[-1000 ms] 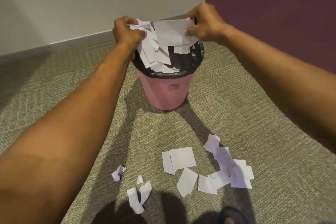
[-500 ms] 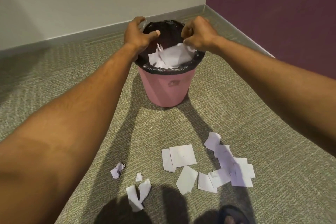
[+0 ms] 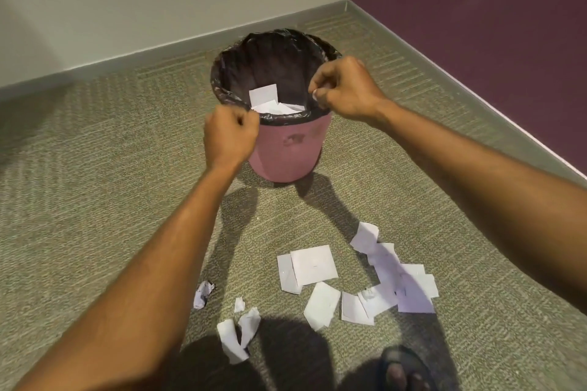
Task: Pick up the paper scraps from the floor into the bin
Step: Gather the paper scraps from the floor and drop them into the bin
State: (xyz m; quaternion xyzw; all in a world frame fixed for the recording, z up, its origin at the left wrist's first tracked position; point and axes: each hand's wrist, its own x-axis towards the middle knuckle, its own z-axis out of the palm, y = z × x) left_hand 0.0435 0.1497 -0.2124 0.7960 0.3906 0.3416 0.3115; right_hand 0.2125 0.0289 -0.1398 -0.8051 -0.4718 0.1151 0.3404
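Observation:
A pink bin (image 3: 286, 152) with a black liner stands on the carpet, and white paper scraps (image 3: 270, 100) lie inside it. My left hand (image 3: 230, 133) is curled into a fist just left of the bin's near rim, with nothing in it. My right hand (image 3: 344, 89) is also curled shut over the rim's right side, empty as far as I can see. On the floor nearer to me lie several flat white scraps (image 3: 314, 265), an overlapping pile (image 3: 403, 282) at the right, a crumpled scrap (image 3: 203, 294) and torn strips (image 3: 238, 335) at the left.
The bin stands near a room corner, with a pale wall (image 3: 158, 3) behind and a purple wall (image 3: 476, 25) at the right. My sandalled foot (image 3: 401, 373) shows at the bottom edge. Grey-green carpet (image 3: 79, 184) stretches to the left.
Both hands let go of the handful of scraps, which fell into the bin. The hands then drew back toward me and closed into fists at the rim.

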